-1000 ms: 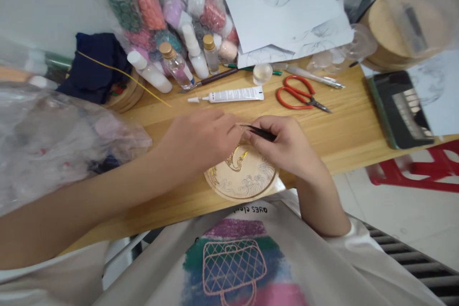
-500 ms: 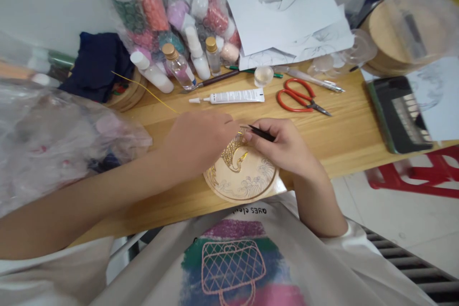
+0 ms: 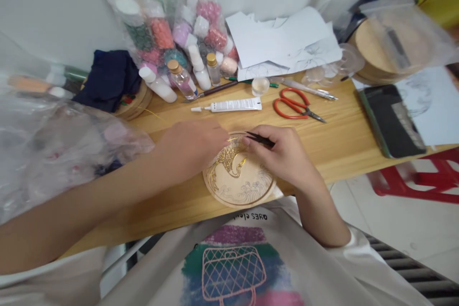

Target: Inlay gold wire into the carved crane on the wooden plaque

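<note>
A round wooden board [image 3: 229, 196] lies near the table's front edge, with a crane-like bird outlined in gold wire and line-drawn waves below. My left hand [image 3: 195, 146] is closed over the board's upper left edge, its fingertips mostly hidden. Thin gold wire [image 3: 155, 114] trails out behind this hand, and a short stretch shows at the fingertips. My right hand [image 3: 281, 153] grips black tweezers [image 3: 261, 140] at the board's upper right, tips pointing left over the board. Its thumb is close to the board's surface.
Behind the board lie a white glue tube [image 3: 236, 104], red-handled scissors [image 3: 292, 103] and a small clear cup [image 3: 260, 86]. Bottles and bagged jars [image 3: 163, 33] stand at the back left. A phone [image 3: 392, 122] is at right, a plastic bag [image 3: 71, 148] at left.
My left hand has moved slightly left, away from the tweezers, uncovering more of the board's upper part. The tweezers stay in my right hand. The whole view has shifted a little.
</note>
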`<state>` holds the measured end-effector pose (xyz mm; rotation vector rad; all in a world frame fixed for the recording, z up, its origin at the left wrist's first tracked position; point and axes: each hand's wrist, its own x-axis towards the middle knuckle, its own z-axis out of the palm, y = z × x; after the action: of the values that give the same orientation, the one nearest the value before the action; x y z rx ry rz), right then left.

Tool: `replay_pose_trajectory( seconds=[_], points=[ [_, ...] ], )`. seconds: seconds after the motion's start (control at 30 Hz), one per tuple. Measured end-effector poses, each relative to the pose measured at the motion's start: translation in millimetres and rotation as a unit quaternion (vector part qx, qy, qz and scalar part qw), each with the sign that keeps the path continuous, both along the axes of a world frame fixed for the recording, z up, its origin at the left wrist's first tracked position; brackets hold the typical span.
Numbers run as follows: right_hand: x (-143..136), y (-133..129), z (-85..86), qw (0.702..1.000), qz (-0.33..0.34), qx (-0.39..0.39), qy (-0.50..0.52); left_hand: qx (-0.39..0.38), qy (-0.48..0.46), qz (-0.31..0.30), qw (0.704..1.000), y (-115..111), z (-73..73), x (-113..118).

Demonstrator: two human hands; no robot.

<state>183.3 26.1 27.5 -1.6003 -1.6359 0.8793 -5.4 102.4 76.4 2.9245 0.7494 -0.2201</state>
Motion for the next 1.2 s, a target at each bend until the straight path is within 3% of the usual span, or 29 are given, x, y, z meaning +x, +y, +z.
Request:
replay_pose_trajectory(
  seconds=[0.1, 0.27, 0.53, 0.83, 1.03, 1.2],
  points=[
    [2.6, -2.6, 2.7, 1.0, -0.003, -0.006, -0.01, -0.047, 0.035, 0.034, 0.998, 0.8, 6.2, -9.6],
    [2.5, -3.6, 6.4, 1.0, 0.007, -0.015, -0.022, -0.045, 0.01, 0.015, 0.999, -3.9, 11.6, -12.7],
    [2.2, -6.7, 8.4, 0.999, 0.006, -0.029, 0.042, 0.07, -0.015, -0.053, 0.996, -13.2, 7.5, -12.8],
    [0.4, -9.8, 7.7, 0.988, 0.042, -0.067, 0.133, 0.259, -0.112, -0.142, 0.949, -15.5, 0.7, -19.9],
    [-2.4, -11.1, 3.0, 0.981, 0.045, -0.071, 0.176, 0.29, -0.115, -0.177, 0.933, -10.5, -0.2, -22.5],
    [-9.8, -10.8, 0.3, 0.983, 0.019, -0.062, 0.174, 0.248, -0.091, -0.151, 0.953, -10.6, -4.9, -17.2]
  ],
)
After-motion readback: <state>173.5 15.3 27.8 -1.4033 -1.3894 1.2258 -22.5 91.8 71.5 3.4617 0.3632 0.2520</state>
